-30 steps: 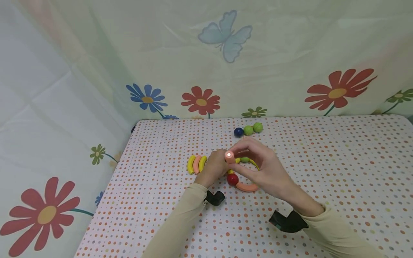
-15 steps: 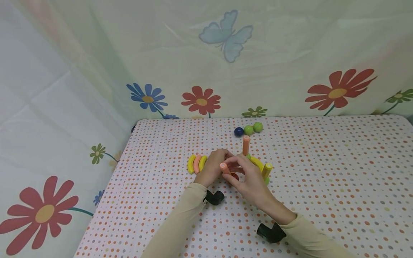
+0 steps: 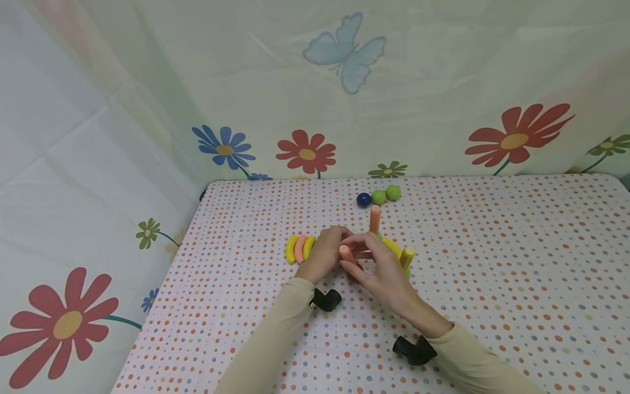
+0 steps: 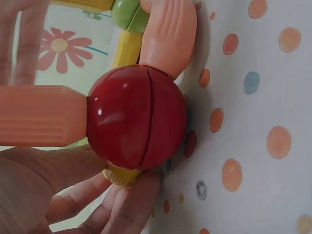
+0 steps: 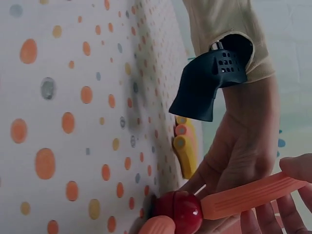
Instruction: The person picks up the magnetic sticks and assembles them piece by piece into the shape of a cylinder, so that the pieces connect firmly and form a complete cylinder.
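My left hand [image 3: 322, 254] grips a yellow piece [image 4: 119, 176], thumb and fingers round it, beside a glossy red ball [image 4: 131, 117]. Between thumb and fingers my right hand [image 3: 381, 273] holds a ridged orange rod [image 5: 248, 197], whose lower end touches the red ball. A curved salmon piece [image 4: 170, 36] also joins that ball. Beyond my right hand, another orange rod [image 3: 375, 219] and a yellow rod [image 3: 406, 257] stand up from the ring of pieces, with a curved yellow piece [image 3: 392, 247] between them. My hands hide much of the ring in the head view.
Two yellow curved pieces and a salmon one [image 3: 299, 249] lie side by side left of my left hand. Farther back sit a dark blue ball [image 3: 363, 200] and two green balls [image 3: 386, 195]. A dotted cloth [image 3: 492, 262] covers the table; a flowered curtain hangs behind.
My right hand has come down and toward me with the orange rod, bringing its end to the red ball. The standing rods have come into view. The left hand has stayed put.
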### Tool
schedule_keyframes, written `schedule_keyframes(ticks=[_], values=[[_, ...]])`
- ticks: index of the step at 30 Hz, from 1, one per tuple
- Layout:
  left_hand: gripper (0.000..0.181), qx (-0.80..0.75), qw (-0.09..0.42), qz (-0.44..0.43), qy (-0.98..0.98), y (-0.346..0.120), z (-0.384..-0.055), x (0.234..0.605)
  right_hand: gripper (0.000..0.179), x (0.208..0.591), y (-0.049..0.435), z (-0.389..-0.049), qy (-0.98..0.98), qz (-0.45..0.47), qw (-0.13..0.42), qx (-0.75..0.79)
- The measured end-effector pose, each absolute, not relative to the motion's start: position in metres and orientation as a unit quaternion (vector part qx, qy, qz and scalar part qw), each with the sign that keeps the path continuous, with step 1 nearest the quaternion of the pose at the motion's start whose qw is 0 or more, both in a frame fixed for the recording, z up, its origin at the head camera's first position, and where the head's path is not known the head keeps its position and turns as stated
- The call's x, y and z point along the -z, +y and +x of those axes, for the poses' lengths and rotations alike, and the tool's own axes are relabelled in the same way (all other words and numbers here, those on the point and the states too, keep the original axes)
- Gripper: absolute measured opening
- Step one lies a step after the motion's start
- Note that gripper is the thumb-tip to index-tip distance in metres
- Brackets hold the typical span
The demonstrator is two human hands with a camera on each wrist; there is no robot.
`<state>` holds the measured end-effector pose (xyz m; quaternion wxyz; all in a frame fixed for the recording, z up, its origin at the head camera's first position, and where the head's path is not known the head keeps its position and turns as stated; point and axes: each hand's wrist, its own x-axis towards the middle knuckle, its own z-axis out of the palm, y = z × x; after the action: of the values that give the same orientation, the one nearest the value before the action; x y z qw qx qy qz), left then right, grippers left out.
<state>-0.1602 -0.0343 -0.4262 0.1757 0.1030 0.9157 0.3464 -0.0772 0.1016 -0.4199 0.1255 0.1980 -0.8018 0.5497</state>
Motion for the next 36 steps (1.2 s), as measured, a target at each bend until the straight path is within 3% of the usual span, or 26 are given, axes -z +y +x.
schedule_keyframes(ticks=[18,24,28,36], values=[[0.024,-0.407,0.196,0.088,0.888,-0.038,-0.162,0.427,0.031,0.409,0.106,-0.074,-0.814,0.198,0.12,-0.533],[0.02,-0.398,0.197,0.086,0.892,-0.037,-0.162,0.425,0.037,0.398,0.107,-0.069,-0.82,0.213,0.144,-0.511],[0.028,-0.402,0.199,0.078,0.89,-0.037,-0.161,0.425,0.044,0.376,0.114,-0.06,-0.817,0.257,0.179,-0.485],[0.031,-0.443,0.212,0.059,0.869,-0.037,-0.158,0.427,0.046,0.34,0.157,-0.061,-0.833,0.27,0.222,-0.429]])
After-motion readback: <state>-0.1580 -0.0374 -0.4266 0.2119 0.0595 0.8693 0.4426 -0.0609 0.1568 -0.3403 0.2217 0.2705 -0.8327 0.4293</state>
